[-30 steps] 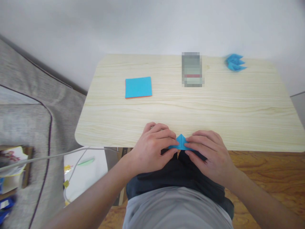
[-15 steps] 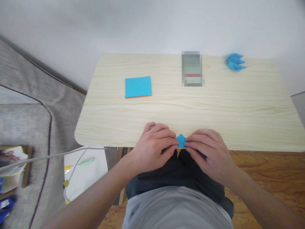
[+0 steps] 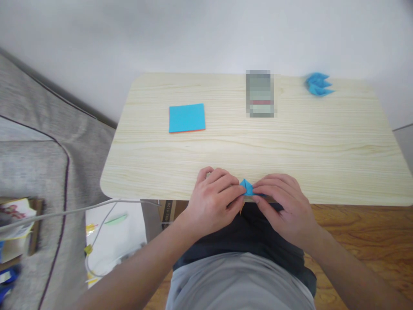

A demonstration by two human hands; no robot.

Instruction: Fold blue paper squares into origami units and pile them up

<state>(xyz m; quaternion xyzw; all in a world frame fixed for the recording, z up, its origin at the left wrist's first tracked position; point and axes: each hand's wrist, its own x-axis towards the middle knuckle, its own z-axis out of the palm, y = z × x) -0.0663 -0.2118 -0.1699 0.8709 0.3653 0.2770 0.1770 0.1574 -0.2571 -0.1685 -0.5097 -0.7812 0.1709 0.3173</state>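
A small folded piece of blue paper (image 3: 248, 187) is at the table's near edge, its pointed tip facing away from me. My left hand (image 3: 215, 196) pinches its left side between thumb and fingertips. On the other side, the fingertips of my right hand (image 3: 285, 202) close on the paper's right edge. Both hands cover much of it, so its full shape is hidden. Farther back lies a stack of blue paper sheets (image 3: 187, 118) with an orange edge showing beneath. Several folded blue paper pieces (image 3: 318, 84) with pointed ends sit at the back right.
The pale wood-grain table (image 3: 155, 159) has rounded corners and meets a white wall at the back. A blurred-out rectangular object (image 3: 260, 93) lies near its rear edge. A white cable (image 3: 74, 211) runs past the left front corner, beside a grey sofa (image 3: 29, 168).
The blue paper has tilted and its tip has shifted slightly left. My left hand has moved a little to the right, and its fingers now cover more of the paper.
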